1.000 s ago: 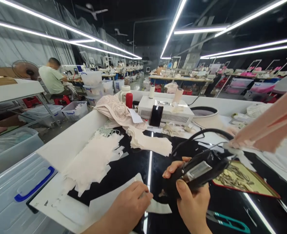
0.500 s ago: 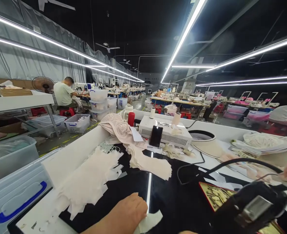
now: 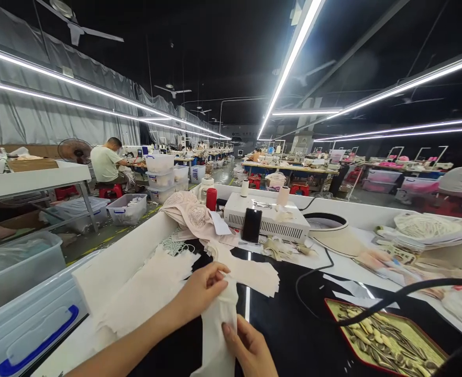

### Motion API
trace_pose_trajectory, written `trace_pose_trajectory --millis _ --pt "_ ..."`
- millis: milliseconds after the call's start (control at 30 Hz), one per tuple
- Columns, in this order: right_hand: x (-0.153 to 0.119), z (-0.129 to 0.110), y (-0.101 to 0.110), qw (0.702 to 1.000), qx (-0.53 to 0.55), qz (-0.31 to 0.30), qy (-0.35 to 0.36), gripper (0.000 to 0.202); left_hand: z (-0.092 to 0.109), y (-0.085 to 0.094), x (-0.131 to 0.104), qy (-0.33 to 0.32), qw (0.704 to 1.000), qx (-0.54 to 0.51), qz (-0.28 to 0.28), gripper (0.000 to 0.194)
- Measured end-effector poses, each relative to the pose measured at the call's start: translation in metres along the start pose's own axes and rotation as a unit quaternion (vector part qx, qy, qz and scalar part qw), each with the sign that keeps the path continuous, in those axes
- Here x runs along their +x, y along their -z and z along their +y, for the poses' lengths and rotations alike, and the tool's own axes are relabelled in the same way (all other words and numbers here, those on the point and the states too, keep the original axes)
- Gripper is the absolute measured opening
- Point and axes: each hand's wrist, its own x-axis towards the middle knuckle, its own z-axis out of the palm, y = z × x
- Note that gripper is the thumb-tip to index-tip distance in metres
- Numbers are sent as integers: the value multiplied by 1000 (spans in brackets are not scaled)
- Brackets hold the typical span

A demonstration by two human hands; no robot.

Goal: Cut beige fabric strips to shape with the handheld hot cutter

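Observation:
A pale fabric strip (image 3: 217, 327) hangs between my two hands over the black tabletop. At its upper end my left hand (image 3: 197, 293) is closed, thumb and fingers pinching the cloth. My right hand (image 3: 252, 348) pinches the strip's right edge lower down, thumb on top. Just beyond the fingers lies a stack of cream fabric pieces (image 3: 254, 269). A larger spread pile of white fabric pieces (image 3: 148, 290) is left of my left forearm, partly covered by it.
A red-rimmed tray (image 3: 335, 314) of seeds sits at right, with a black cable (image 3: 392, 298) arching over it. Behind stand a white vented box (image 3: 270, 217), a phone (image 3: 251, 225) and a red thread spool (image 3: 211, 199). A lidded bin (image 3: 38, 324) borders the left.
My left hand has risen and moved away from me with pale fabric; my right hand is now on the strip. The black device at right has dropped mostly out of view, uncovering the seed tray.

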Motion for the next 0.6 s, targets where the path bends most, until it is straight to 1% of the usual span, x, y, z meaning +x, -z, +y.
trace_pose_trajectory --millis 133,233,367,433,500,600 --pt "36 -7 31 998 -42 39 15 61 -14 20 31 11 999 -2 50 33" --pt "67 -5 58 992 -95 81 26 52 -24 24 58 22 996 9 84 32" --pt "102 0 88 975 -171 140 24 48 -41 15 96 44 991 46 114 26" --pt "115 5 99 965 -205 161 25 50 -51 8 112 61 988 71 121 28" --pt "126 11 108 957 -233 172 28 51 -63 1 123 75 985 95 121 30" --pt "137 23 119 948 -270 167 40 47 -78 -8 130 93 981 124 119 31"
